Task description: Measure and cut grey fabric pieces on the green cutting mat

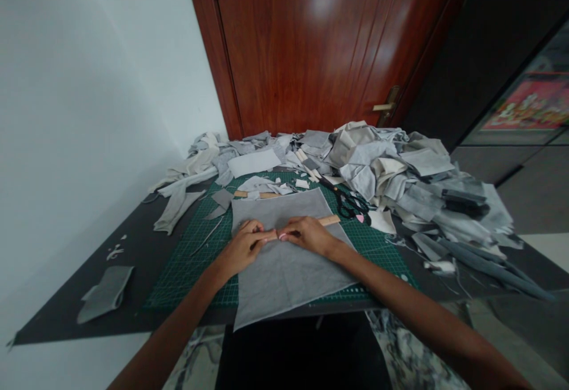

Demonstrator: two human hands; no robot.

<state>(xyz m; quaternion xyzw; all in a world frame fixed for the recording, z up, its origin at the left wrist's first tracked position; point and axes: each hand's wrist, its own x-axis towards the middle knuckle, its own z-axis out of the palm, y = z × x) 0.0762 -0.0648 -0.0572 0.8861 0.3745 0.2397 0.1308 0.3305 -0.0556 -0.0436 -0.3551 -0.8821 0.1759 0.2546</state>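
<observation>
A grey piece of fabric [284, 271] lies over the green cutting mat [178, 283], its near edge hanging past the table front. Across its upper part runs a wooden ruler [329, 220], partly covered by my hands. My left hand [246, 245] is closed, thumb and fingers pinching the ruler's left end. From the right, my right hand [306, 235] reaches over the ruler with its fingers closed on it, fingertips almost meeting those of my left. A small pale pink spot shows at the right fingertips; I cannot tell whether it is a nail or a separate piece.
Black-handled scissors [349, 200] and a pink piece [360, 218] lie right of the fabric. Another wooden strip [262, 195] sits behind it. Grey and cream scraps [368, 159] heap along the back and right. A folded grey cloth [106, 292] lies at left. Behind stands a wooden door [302, 46].
</observation>
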